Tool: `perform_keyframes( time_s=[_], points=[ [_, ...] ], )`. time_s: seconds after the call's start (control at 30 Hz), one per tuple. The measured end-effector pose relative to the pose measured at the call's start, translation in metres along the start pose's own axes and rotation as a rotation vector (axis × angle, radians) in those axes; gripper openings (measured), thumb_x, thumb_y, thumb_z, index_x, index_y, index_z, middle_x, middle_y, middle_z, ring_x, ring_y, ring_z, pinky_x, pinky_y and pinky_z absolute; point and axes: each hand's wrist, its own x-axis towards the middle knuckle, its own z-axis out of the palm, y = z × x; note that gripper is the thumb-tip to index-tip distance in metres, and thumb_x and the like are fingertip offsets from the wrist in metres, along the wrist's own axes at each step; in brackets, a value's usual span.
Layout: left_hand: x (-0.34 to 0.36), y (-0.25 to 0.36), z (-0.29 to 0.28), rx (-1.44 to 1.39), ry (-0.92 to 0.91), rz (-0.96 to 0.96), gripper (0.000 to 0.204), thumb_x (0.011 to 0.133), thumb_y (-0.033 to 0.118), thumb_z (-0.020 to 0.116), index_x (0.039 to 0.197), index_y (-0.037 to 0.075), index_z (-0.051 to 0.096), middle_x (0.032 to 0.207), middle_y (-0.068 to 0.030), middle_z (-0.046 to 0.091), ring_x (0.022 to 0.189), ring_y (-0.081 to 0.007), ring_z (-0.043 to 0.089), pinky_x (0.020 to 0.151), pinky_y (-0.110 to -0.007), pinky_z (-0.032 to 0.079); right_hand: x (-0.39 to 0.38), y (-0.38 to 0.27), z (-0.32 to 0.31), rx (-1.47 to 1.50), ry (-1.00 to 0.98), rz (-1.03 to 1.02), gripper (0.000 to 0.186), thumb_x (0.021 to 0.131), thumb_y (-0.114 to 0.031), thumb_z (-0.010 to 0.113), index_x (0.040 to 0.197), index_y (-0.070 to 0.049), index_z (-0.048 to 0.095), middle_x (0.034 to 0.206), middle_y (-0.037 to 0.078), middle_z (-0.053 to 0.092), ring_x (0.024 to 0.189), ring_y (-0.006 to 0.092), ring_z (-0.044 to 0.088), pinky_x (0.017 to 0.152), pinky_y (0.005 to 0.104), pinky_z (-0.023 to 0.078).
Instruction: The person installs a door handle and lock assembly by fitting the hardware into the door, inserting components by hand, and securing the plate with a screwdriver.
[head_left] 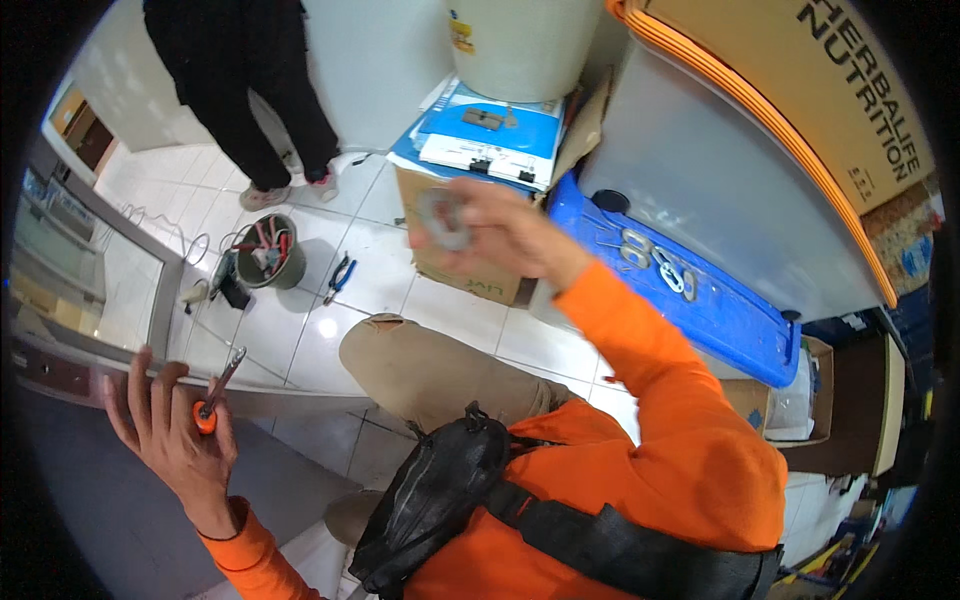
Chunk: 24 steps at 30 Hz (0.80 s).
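Tucked by the thumb of my left hand (175, 440) is a screwdriver (213, 405) with an orange handle, its metal shaft pointing up and away. The other fingers of that hand are spread beside the edge of a grey door (270, 402), near a brownish metal plate (60, 372) set in it. My right hand (505, 228) is raised over a cardboard box and pinches a grey, oval metal ring-like plate (443, 218), smeared by motion. Similar metal plates (655, 262) and several screws lie on a blue plastic lid (720, 310) to the right.
A lock cylinder (483, 119) with a key rests on papers atop the cardboard box (460, 265). Blue-handled pliers (341, 277) lie on the tiled floor beside a tool bucket (272, 255). Another person (245, 90) in black trousers stands beyond. Large storage bins (690, 150) stand at right.
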Motion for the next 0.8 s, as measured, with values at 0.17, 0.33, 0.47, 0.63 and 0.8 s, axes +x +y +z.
perform_keyframes(
  time_s=[0.17, 0.33, 0.47, 0.63, 0.8],
  points=[
    [0.003, -0.014, -0.023, 0.184, 0.137, 0.027, 0.015, 0.089, 0.028, 0.067, 0.078, 0.019, 0.061, 0.118, 0.0046, 0.073, 0.141, -0.0254, 0.050, 0.129, -0.055, 0.014, 0.147, 0.079, 0.075, 0.479, -0.294, -0.043, 0.030, 0.102, -0.021, 0.052, 0.123, 0.000, 0.057, 0.110, 0.017, 0.068, 0.086, 0.0219, 0.066, 0.075, 0.0350, 0.057],
    [-0.014, -0.022, -0.036, 0.190, 0.034, -0.010, 0.020, 0.092, 0.034, 0.066, 0.078, 0.020, 0.065, 0.110, 0.0040, 0.074, 0.138, -0.0254, 0.054, 0.127, -0.056, 0.011, 0.174, 0.094, 0.132, 0.675, -0.450, -0.014, 0.034, 0.101, -0.028, 0.060, 0.123, -0.001, 0.061, 0.115, 0.017, 0.069, 0.093, 0.0241, 0.068, 0.087, 0.0364, 0.056],
    [-0.006, -0.016, -0.024, 0.139, 0.029, -0.040, 0.017, 0.085, 0.032, 0.069, 0.081, 0.015, 0.068, 0.103, -0.0029, 0.073, 0.129, -0.0258, 0.058, 0.124, -0.055, 0.017, 0.163, 0.096, 0.097, 0.737, -0.442, -0.074, 0.048, 0.105, -0.031, 0.056, 0.140, 0.000, 0.049, 0.133, 0.020, 0.061, 0.109, 0.0258, 0.063, 0.097, 0.0357, 0.051],
    [0.000, -0.008, -0.027, 0.088, 0.047, -0.119, 0.016, 0.081, 0.029, 0.070, 0.074, 0.016, 0.064, 0.097, 0.0019, 0.072, 0.121, -0.0229, 0.061, 0.125, -0.051, 0.018, 0.148, 0.084, 0.092, 0.877, -0.435, -0.009, 0.037, 0.106, -0.020, 0.054, 0.136, 0.001, 0.050, 0.137, 0.024, 0.057, 0.111, 0.0262, 0.066, 0.094, 0.0331, 0.060],
    [0.000, -0.009, -0.023, 0.066, 0.043, -0.134, 0.015, 0.078, 0.029, 0.071, 0.074, 0.016, 0.064, 0.096, 0.0021, 0.072, 0.121, -0.0220, 0.061, 0.127, -0.049, 0.015, 0.147, 0.089, 0.095, 0.872, -0.407, -0.009, 0.032, 0.106, -0.018, 0.054, 0.135, -0.002, 0.052, 0.138, 0.022, 0.056, 0.115, 0.0283, 0.065, 0.099, 0.0352, 0.057]
  ],
)
